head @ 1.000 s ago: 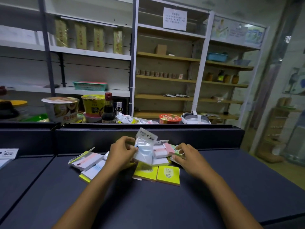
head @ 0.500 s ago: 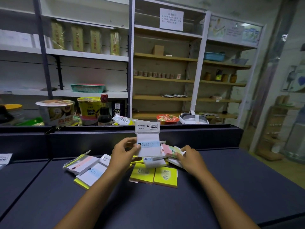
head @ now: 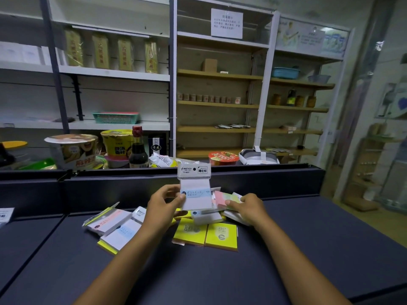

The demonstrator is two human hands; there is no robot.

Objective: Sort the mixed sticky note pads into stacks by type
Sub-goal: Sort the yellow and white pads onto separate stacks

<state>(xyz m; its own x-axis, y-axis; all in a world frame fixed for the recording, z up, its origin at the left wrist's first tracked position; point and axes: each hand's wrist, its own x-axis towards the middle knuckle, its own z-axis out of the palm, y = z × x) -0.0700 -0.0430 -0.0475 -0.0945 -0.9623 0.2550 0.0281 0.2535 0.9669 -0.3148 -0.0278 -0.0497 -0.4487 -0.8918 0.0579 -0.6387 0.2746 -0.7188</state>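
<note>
Dark blue counter (head: 308, 249) fills the lower part of the view, with store shelving (head: 220, 102) rising beyond its raised far edge.

Near that far edge, at the middle, I hold a packaged sticky note pad (head: 195, 190) upright above the pile. It is a white pad with a pale blue band across it and a printed header card on top. My left hand (head: 164, 202) pinches its left side, thumb on the front face and fingers curled behind. My right hand (head: 246, 208) lies just to the right, its fingers curled over a pink and green pad (head: 224, 198) that sits on the heap; I cannot tell whether it is lifted off the pads below.

Under my hands lie more white pads, partly hidden. Toward the near edge of the pile, two yellow pads marked 2207 (head: 207, 235) lie flat side by side, touching. To the left of my left forearm, a loose overlapping group of white packaged pads (head: 114, 225) lies flat: one has a pink band, one a blue band, and yellow edges show beneath them.

Behind the counter's far edge stand instant noodle bowls (head: 70, 150), a yellow noodle cup (head: 116, 143), a dark sauce bottle with a red cap (head: 138, 150) and a red-lidded bowl (head: 223, 157). A green plastic basket (head: 115, 117) sits on a white shelf, and a paper notice (head: 226, 23) hangs at the top of the middle shelving unit.
</note>
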